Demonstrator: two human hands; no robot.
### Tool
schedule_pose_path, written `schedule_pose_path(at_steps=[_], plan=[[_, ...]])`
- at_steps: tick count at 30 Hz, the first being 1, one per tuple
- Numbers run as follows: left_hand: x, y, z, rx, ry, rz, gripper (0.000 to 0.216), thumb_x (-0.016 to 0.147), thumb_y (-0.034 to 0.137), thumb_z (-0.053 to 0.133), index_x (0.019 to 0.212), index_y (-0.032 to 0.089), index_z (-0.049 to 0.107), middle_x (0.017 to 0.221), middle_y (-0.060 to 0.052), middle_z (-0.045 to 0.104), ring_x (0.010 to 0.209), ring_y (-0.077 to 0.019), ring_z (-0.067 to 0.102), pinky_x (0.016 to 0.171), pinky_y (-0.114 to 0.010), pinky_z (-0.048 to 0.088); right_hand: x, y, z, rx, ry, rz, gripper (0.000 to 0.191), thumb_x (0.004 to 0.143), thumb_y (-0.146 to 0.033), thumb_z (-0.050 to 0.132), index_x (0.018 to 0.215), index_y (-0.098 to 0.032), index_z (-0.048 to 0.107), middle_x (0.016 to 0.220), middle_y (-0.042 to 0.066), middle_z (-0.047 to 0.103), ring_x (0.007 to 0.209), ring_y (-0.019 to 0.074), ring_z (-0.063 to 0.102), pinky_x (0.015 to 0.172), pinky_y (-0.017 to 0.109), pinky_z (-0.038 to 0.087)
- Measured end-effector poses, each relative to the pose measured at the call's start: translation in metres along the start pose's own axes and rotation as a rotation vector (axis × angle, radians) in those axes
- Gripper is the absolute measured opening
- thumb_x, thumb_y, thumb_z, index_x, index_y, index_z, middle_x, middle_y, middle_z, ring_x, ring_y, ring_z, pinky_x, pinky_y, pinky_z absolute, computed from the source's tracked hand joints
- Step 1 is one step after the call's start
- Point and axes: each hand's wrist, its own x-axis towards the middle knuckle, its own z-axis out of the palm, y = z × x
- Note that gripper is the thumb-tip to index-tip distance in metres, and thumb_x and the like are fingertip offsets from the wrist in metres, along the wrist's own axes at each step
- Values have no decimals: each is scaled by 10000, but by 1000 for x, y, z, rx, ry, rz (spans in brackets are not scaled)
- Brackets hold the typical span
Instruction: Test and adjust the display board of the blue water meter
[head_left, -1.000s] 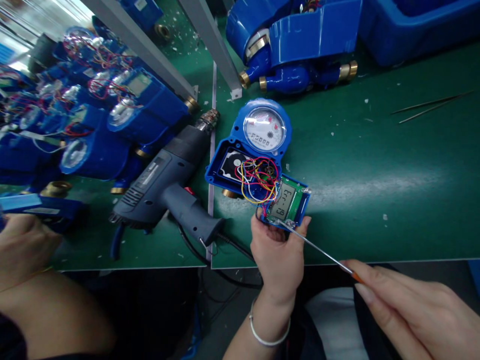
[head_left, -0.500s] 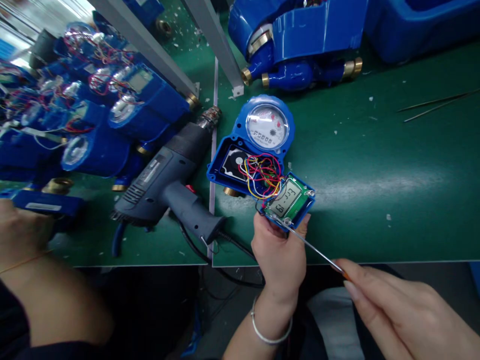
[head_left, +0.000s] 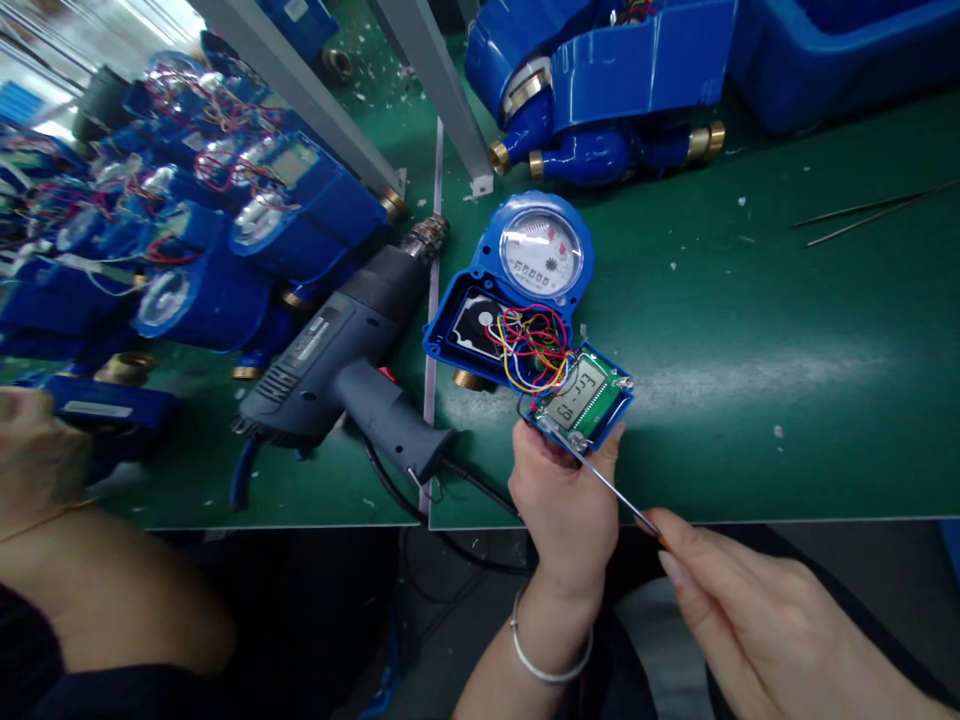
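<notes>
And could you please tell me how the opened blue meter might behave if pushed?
The opened blue meter is probably heavy for its size, given the brass fitting at its edge. Its thin, tangled wires look floppy. The display unit in the left hand seems tethered by those wires, so pushing might tug them.

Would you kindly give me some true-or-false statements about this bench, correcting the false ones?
1. The left hand holds the display unit. True.
2. The right hand grips the heat gun. False: it holds a thin-shafted tool; the heat gun lies on the green bench.
3. Coloured wires run between the display unit and the open blue housing. True.
4. The screen is blank. False: it appears to read Err-19.
5. The tweezers lie apart from both hands. True.
</notes>
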Motion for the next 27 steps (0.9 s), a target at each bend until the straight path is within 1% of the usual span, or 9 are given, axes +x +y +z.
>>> schedule_pose_path(at_steps=[4, 7, 11, 12, 14, 16, 18, 20, 27], plan=[[3, 1, 0, -106, -48, -20, 440, 636, 294, 795, 991, 186, 559, 960, -31, 703, 873, -179, 672, 714, -252, 537, 1, 2, -1, 15, -14, 1, 299, 905, -117, 362, 1014, 9, 610, 841, 154, 696, 680, 175, 682, 652, 233, 577], [4, 2, 1, -170, -61, -32, 447, 634, 267, 795, 1001, 175, 557, 972, -43, 700, 882, -185, 672, 744, -271, 545, -1, 4, -3, 126, -47, 46, 284, 908, -134, 389, 1065, -27, 600, 889, 134, 696, 782, 157, 682, 715, 183, 557], [4, 3, 1, -254, -89, -30, 419, 639, 217, 794, 982, 173, 557, 955, -25, 704, 851, -148, 675, 762, -238, 545, -4, 9, -7, 461, -204, 289, 278, 933, -220, 410, 1136, -190, 598, 943, 45, 673, 986, 135, 627, 787, 155, 522], [5, 3, 1, -265, -92, -29, 414, 635, 208, 797, 973, 173, 559, 942, -17, 706, 840, -136, 675, 756, -220, 543, -5, 9, -7, 570, -236, 388, 270, 939, -269, 414, 1115, -218, 612, 860, 27, 659, 958, 139, 630, 753, 166, 527], [5, 2, 0, -287, -94, -28, 412, 629, 190, 800, 964, 172, 561, 928, -8, 709, 828, -120, 674, 751, -197, 539, -5, 9, -8, 849, -302, 622, 299, 931, -398, 435, 1069, -220, 632, 621, -9, 530, 702, 124, 610, 555, 172, 491], [5, 1, 0, -309, -98, -28, 414, 626, 174, 799, 966, 173, 562, 933, -7, 708, 829, -119, 673, 755, -199, 540, -3, 7, -8, 1134, -362, 886, 382, 889, -508, 481, 1047, -192, 627, 503, -60, 335, 450, 74, 403, 390, 160, 307], [6, 1, 0, -321, -102, -32, 420, 626, 175, 797, 973, 173, 562, 946, -17, 705, 840, -133, 673, 758, -220, 544, 0, 5, -10, 1319, -395, 1076, 439, 838, -553, 547, 1041, -169, 611, 494, -90, 250, 401, 41, 222, 380, 170, 166], [6, 0, 0, -312, -101, -38, 421, 626, 188, 796, 973, 168, 558, 948, -28, 702, 841, -150, 673, 754, -241, 549, 3, 4, -12, 1384, -396, 1161, 455, 800, -553, 600, 1020, -155, 604, 501, -99, 239, 404, 29, 174, 394, 182, 133], [7, 1, 1, -317, -118, -40, 407, 630, 170, 792, 952, 177, 543, 921, -7, 700, 817, -131, 674, 738, -211, 547, 4, 7, -17, 1419, -343, 1194, 433, 809, -524, 609, 1032, -153, 595, 514, -96, 221, 426, 44, 157, 407, 204, 106]])
